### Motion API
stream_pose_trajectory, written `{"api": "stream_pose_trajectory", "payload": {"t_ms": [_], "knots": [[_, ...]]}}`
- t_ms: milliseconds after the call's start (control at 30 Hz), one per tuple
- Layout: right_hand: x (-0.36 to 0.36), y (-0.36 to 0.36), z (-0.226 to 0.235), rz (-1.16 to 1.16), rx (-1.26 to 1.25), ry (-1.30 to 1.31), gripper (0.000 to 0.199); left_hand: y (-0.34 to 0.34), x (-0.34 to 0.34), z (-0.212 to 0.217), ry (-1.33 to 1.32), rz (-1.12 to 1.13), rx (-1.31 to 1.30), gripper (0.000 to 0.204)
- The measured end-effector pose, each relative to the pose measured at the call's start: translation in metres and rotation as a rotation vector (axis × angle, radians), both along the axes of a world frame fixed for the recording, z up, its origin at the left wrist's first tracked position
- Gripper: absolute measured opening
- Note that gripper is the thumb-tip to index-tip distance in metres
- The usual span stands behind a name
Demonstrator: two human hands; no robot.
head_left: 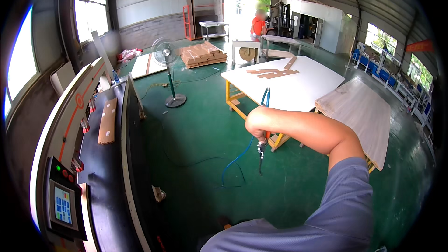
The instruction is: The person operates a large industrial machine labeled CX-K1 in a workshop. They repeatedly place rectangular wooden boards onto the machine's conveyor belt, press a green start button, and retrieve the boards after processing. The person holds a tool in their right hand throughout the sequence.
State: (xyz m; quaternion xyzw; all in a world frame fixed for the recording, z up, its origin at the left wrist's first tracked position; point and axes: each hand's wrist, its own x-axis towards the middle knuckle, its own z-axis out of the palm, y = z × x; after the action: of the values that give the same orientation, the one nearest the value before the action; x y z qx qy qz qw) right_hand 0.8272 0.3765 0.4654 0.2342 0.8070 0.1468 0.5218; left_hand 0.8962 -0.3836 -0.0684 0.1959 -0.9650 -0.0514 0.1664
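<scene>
My right arm reaches out from the lower right, bent at the elbow, with a grey-blue sleeve at the shoulder. At its end my right hand (257, 122) is closed around an air blow gun (261, 147). The gun's thin dark nozzle points down toward the green floor. A blue air hose (236, 159) hangs from about the hand and trails on the floor, and a blue loop rises above the wrist. Most of my fingers are turned away and hidden. My left hand is not in view.
At left stands a machine with a touch screen (63, 204); cardboard strips (108, 120) lie on its black bed (103, 168). A white-topped table (308, 84) holds more brown strips (275, 72). Beyond are a standing fan (171, 72), stacked cartons (203, 55) and a person in orange (257, 26).
</scene>
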Motion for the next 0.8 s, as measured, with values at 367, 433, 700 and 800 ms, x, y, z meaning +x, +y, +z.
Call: {"api": "stream_pose_trajectory", "payload": {"t_ms": [367,433,700,800], "knots": [[0.005,-0.026,-0.025,-0.071,-0.728,0.255,0.031,0.004,0.003,-0.008,0.019,-0.030,0.052,0.061],[0.003,-0.040,-0.040,-0.115,-1.187,0.250,0.030,0.013,0.003,0.000,0.019,-0.031,0.058,0.061],[-0.005,-0.097,-0.134,-0.086,-1.764,0.020,0.030,-0.009,-0.001,-0.020,0.030,-0.053,0.046,0.060],[-0.002,-0.096,-0.141,-0.053,-1.341,0.212,0.031,0.016,0.010,0.006,0.000,-0.041,0.047,0.060]]}}
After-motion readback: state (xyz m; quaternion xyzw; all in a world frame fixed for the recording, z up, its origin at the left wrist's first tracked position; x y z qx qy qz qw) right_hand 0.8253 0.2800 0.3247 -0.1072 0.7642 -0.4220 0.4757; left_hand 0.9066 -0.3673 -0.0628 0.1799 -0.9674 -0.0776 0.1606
